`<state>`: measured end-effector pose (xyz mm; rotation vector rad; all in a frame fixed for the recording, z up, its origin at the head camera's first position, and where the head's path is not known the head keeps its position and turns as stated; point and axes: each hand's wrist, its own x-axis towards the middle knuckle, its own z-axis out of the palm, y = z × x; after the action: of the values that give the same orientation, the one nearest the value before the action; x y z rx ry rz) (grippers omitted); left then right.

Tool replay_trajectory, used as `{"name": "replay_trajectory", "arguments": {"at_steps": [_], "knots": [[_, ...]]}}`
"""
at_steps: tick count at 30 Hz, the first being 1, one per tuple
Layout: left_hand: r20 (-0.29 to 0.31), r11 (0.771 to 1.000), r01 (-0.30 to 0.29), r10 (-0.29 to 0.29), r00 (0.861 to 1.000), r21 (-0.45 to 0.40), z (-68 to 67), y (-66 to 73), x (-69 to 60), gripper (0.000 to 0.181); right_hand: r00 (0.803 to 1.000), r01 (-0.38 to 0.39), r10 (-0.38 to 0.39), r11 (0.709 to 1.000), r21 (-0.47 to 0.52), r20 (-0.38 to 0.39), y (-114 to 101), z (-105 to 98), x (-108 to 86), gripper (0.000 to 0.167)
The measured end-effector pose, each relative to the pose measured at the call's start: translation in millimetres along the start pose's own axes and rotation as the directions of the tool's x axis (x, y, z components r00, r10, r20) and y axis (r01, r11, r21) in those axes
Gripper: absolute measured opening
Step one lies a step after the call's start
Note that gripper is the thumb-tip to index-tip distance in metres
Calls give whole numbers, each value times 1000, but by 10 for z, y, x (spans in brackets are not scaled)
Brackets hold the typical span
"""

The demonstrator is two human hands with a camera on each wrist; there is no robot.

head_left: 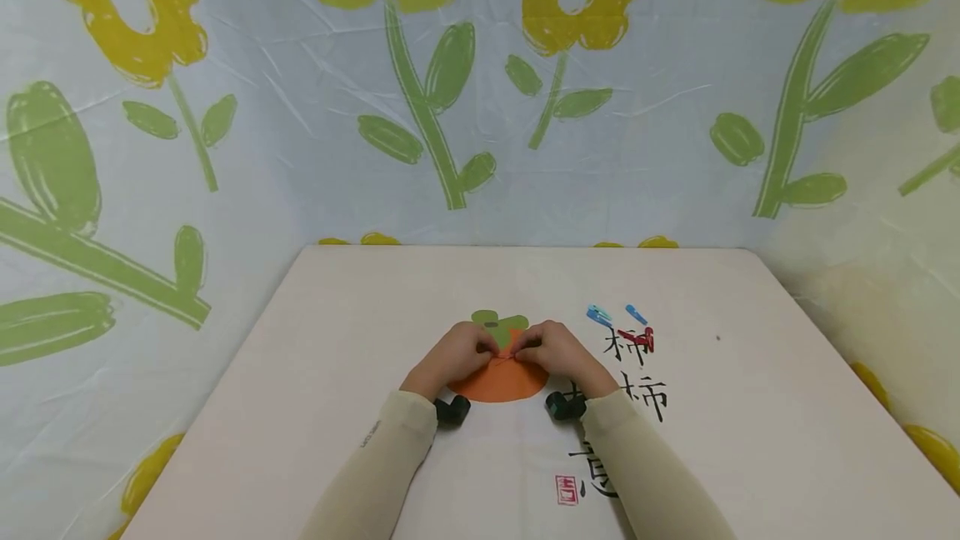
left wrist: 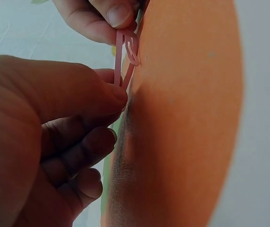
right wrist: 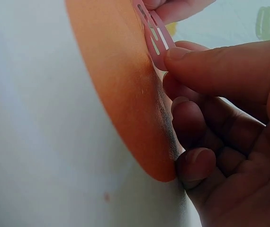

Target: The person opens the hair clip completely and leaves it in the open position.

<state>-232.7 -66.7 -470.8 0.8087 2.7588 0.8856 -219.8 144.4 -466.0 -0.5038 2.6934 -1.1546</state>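
I have the pink snap hair clip between my two hands, just above the flat orange persimmon print on the table. The left hand pinches one end, the right hand the other, thumbs against fingers. The clip looks slim, smooth, elongated and slotted; the print has a rounded edge.

At the head view's centre, a hair clip sits between the left hand and right hand over a printed fruit on the table, loose clips lying to their right near the lettering's top, cloth behind across the upper frame.
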Motion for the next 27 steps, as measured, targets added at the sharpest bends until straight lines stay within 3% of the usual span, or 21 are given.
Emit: {"name": "replay_trajectory", "arguments": {"at_steps": [11, 21, 27], "knots": [[-11, 1000, 17, -17, 1000, 8, -54, 69, 7, 15, 1000, -20, 20, 1000, -1, -2, -1, -50, -7, 10], [4, 995, 92, -92, 996, -25, -42, 71, 5, 15, 999, -49, 49, 999, -20, -8, 28, -101, -49, 14], [-10, 998, 54, -54, 998, -26, -52, 105, 35, 16, 996, -80, 79, 996, -35, -29, 10, -178, -60, 14]]}}
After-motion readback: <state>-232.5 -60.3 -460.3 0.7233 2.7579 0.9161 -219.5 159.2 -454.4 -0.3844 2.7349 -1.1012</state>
